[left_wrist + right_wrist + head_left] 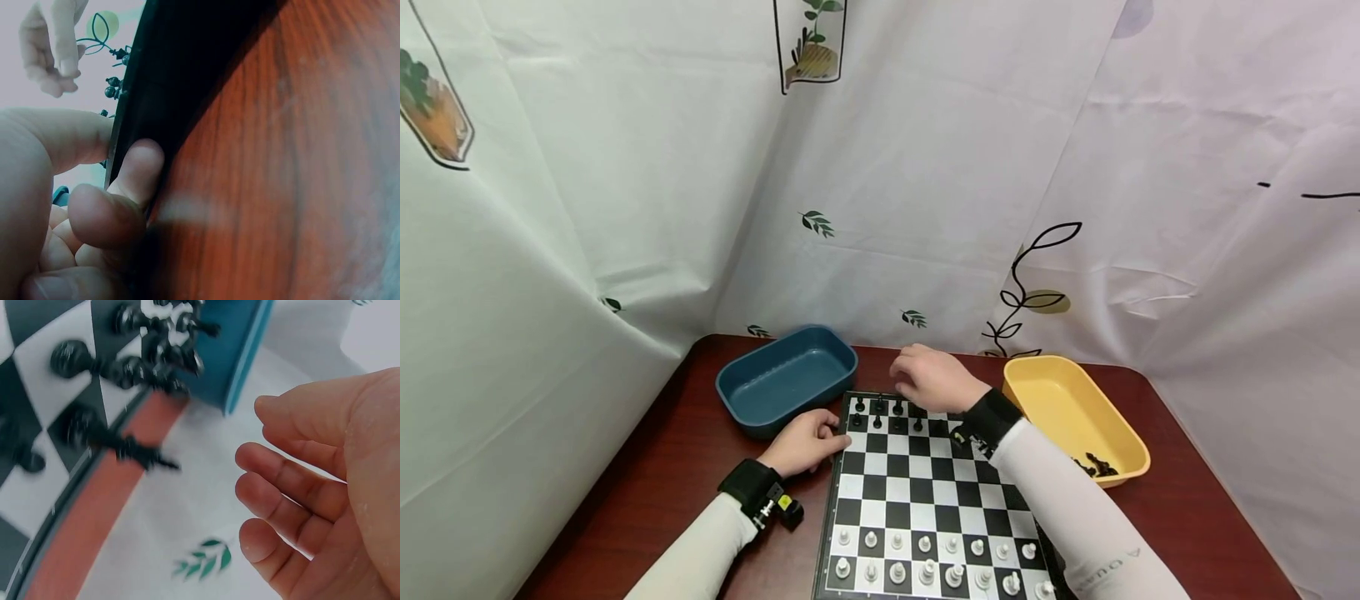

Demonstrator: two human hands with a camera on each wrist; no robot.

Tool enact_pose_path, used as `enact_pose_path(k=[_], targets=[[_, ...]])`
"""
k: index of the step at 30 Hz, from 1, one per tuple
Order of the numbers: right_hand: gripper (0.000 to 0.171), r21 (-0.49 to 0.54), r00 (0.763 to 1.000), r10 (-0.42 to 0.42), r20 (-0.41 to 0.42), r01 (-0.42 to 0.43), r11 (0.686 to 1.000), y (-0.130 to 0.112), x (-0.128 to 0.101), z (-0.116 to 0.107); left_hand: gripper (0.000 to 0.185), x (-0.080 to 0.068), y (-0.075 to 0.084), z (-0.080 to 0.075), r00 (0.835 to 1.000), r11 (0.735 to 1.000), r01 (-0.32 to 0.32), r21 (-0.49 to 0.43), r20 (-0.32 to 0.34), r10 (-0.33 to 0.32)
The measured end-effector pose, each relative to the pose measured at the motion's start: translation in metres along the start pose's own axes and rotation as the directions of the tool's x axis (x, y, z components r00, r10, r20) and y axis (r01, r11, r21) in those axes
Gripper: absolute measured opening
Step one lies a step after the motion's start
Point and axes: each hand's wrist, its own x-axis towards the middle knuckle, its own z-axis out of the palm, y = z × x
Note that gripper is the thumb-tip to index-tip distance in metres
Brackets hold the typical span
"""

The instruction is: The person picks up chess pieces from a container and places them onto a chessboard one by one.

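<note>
A chessboard [925, 500] lies on a dark red table [647, 492], just in front of a person seated at the near edge. The left hand [805, 442] grips the board's far left edge; the left wrist view shows the thumb [56, 140] on the top surface and a fingertip [134, 172] pressed against the black side of the board [187, 75], the fingers curled around the rim. The right hand [928, 379] hovers over the far edge of the board, above the black pieces [883, 412] standing in the far rows. In the right wrist view the right hand [325, 494] appears relaxed, fingers [281, 487] loosely bent with nothing between them, though that view is blurred; the black pieces [134, 362] show as dark smears beside it. White pieces [925, 571] stand in two rows on the near side of the board.

A blue tray [786, 379] sits just beyond the board's far left corner, close to the left hand; its side [240, 353] also shows in the right wrist view. A yellow tray [1075, 417] sits to the right of the board and holds a few dark pieces [1097, 467] at its near end. A white sheet printed with leaves [925, 208] hangs behind and around the table.
</note>
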Motion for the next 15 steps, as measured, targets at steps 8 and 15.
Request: enact_pose_path(k=[8,15], targets=[[0.021,0.033,0.993,0.069,-0.091,-0.066,0.997,0.023,-0.029,-0.021,0.048,-0.001,0.002,0.000,1.000,1.000,-0.005,0.004,-0.002,0.005],[0.019,0.054,0.982,0.112,-0.154,-0.105,0.993,0.040,-0.054,-0.030,0.048,-0.001,0.001,-0.001,1.000,1.000,0.000,-0.001,0.003,0.000]])
